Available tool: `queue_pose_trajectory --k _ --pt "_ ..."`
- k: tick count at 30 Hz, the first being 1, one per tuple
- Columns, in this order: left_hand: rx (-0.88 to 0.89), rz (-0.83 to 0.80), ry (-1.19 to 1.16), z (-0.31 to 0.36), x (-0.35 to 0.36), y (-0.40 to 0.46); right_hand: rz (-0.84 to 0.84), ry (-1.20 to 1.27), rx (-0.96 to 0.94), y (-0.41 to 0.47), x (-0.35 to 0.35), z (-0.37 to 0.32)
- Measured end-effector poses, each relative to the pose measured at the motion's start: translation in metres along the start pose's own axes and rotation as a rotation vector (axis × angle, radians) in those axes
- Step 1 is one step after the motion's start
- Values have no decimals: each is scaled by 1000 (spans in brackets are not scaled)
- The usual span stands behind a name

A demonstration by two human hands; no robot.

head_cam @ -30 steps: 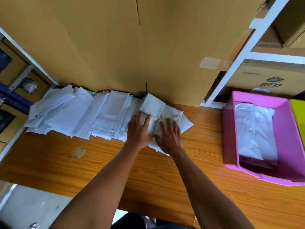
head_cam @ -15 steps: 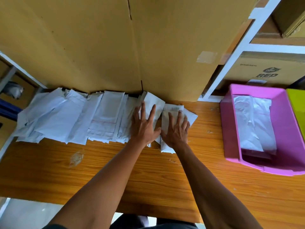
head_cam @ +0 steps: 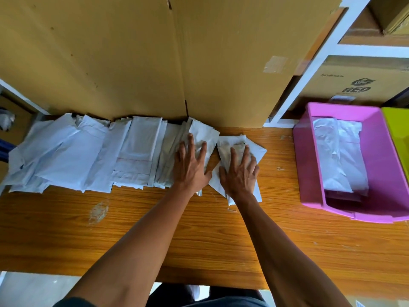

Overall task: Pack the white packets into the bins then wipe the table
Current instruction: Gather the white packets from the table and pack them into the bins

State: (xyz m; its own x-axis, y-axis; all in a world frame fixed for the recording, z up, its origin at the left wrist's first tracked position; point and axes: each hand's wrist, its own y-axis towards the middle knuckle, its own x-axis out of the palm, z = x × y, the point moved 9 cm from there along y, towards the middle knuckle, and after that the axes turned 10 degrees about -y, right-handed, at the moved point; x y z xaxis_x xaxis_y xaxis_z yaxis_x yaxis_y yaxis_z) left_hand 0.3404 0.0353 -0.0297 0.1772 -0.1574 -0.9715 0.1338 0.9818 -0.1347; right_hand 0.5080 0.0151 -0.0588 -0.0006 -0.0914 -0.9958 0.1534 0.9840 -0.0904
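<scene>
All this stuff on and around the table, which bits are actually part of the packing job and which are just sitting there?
Part of the job:
- row of white packets
- packet under the right hand
- left hand, flat on the row's end
- pink bin, packets already inside
- wooden table

Just lying about:
- big cardboard box
- white shelf frame
- yellow-green bin, possibly used later

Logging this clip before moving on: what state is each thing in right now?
left hand: open, flat on the row's end packet
right hand: open, flat on the separated packet
separated packet: apart from the row, on the table
packet row: overlapping, unpacked
pink bin: partly filled with packets
table: scuffed, not yet wiped
</scene>
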Motion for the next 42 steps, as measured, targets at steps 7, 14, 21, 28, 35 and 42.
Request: queue_pose_trajectory --k 7,14,21,28,35,42 --pt "-51 -48 -3 3 2 1 -1 4 22 3 -13 9" --pt "-27 -73 -20 7 12 7 -26 -25 45 -2 -8 25" --pt "21 -23 42 30 2 -2 -5 -6 52 -1 -14 35" --pt "112 62 0 63 -2 -12 -14 10 70 -2 -16 47" --pt "126 57 -36 69 3 -17 -24 32 82 -5 -12 57" --pt "158 -36 -139 76 31 -19 -51 61 94 -12 -7 66"
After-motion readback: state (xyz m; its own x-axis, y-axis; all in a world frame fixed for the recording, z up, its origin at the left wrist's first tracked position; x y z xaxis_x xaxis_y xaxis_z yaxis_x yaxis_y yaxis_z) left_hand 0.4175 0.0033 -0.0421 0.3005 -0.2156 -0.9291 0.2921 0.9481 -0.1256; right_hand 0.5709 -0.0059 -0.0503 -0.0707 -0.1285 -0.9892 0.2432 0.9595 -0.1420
